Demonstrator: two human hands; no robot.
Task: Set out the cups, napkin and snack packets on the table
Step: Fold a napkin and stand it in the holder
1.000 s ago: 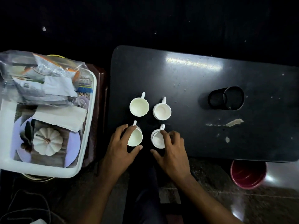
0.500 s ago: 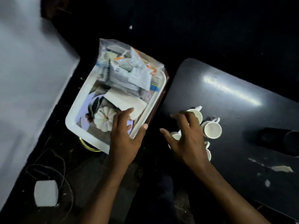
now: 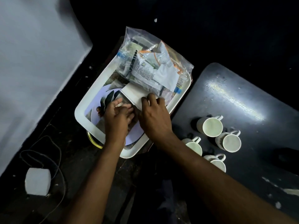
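Folded white napkin [image 3: 135,97] in the white tray [image 3: 87,125], tucked partly under the clear bag of snack packets [image 3: 153,65]. Right hand [image 3: 153,117] reaching across into the tray, palm down, fingertips [image 3: 149,98] pressed on the napkin's near edge; grip flat and spread, nothing visibly pinched, actual hold on the napkin unclear. Left hand [image 3: 117,118] just beside it, palm down, fingers curled over the white pumpkin ornament, mostly hidden beneath; grip half closed, whether actually grasping cannot tell. Both forearms extended from bottom of view, converging at tray centre, hands almost touching.

Bag lying at the far end of the tray, packets jumbled inside: white sachets with orange trim, fine black print and a small QR-like block, blue accents; text too small and blurred to read, no brand legible.

Four white cups [image 3: 210,126] upright on the dark tabletop [image 3: 242,97] to the right, handles pointing away, grouped in a loose square near the tabletop's near-left edge. Pale plate with dark leaf print [image 3: 103,97] under the hands. White block and cable [image 3: 37,181] on the floor at lower left.

Versus half a second earlier: right hand gone from above the cups and now in the tray on the napkin; left hand shifted from the tray rim and napkin corner onto the ornament; cups, bag unmoved. A second earlier both hands at the near two cups.
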